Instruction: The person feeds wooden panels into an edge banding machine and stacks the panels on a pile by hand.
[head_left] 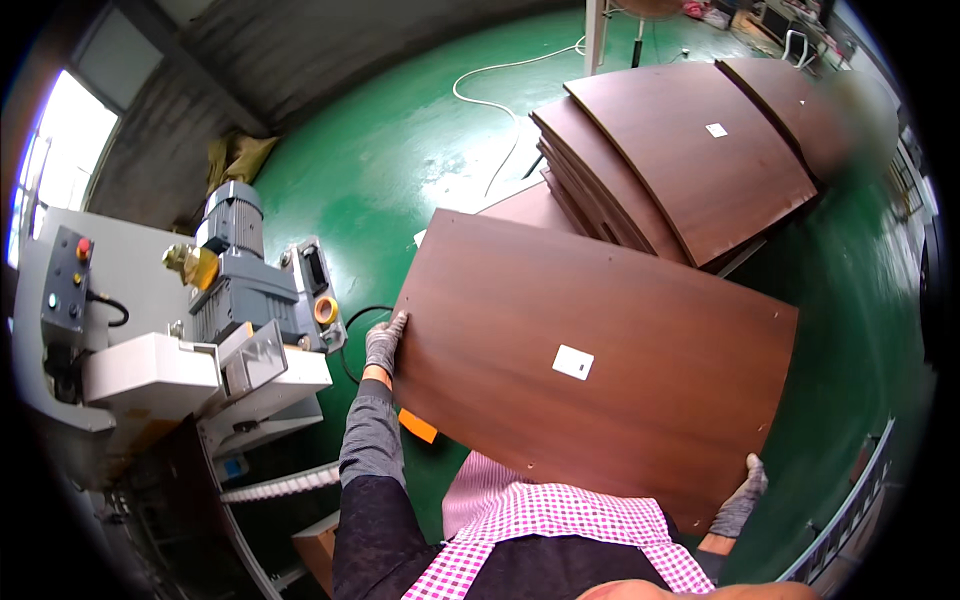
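A large reddish-brown wooden panel (490, 330) is held up in front of me, with a white label (573, 362) near its middle and small holes along its edges. My left hand (384, 342), in a grey glove, grips the panel's left edge, thumb on the face. At the lower right corner, my right hand (740, 498), also gloved, is closed round the other edge. The fingers behind the panel are hidden on both sides. Beyond it lies a stack of similar brown panels (690, 140), partly covered by the one I hold.
To the left stands a machine with a grey motor (245, 285), a control box (68, 280) with a red button, and white housings (150, 372). A white cable (490, 100) runs over the green floor (380, 140). A blue-grey rail (850, 510) is at the lower right.
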